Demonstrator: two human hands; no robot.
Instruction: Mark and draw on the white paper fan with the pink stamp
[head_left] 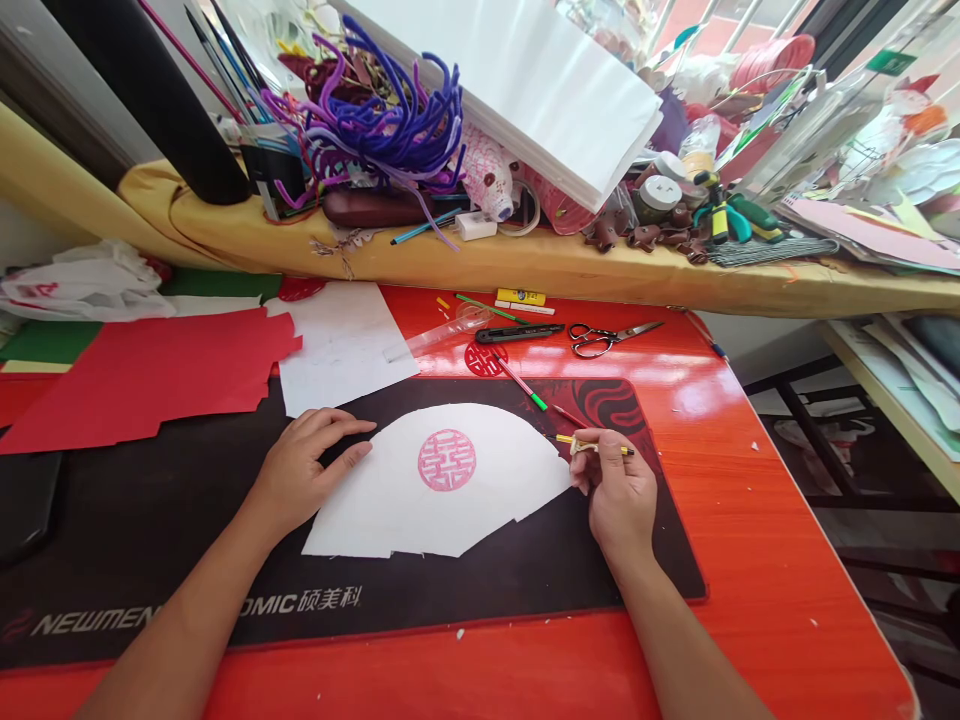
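Gripping a thin yellow tool [564, 439] between thumb and fingers, our right hand [619, 490] is at the right corner of a fan-shaped white paper [390, 510], the tool's dark tip near the edge. We have this paper between our two hands, flat on a black mat [187, 500], a round pink design [447, 460] upon it. Our left hand [304, 470] is open, thumb parted from forefinger, at the paper's left edge. Beyond our right hand lie a green-ended pen [525, 385] and scissors [615, 338]; beyond our left, a white sheet [337, 340].
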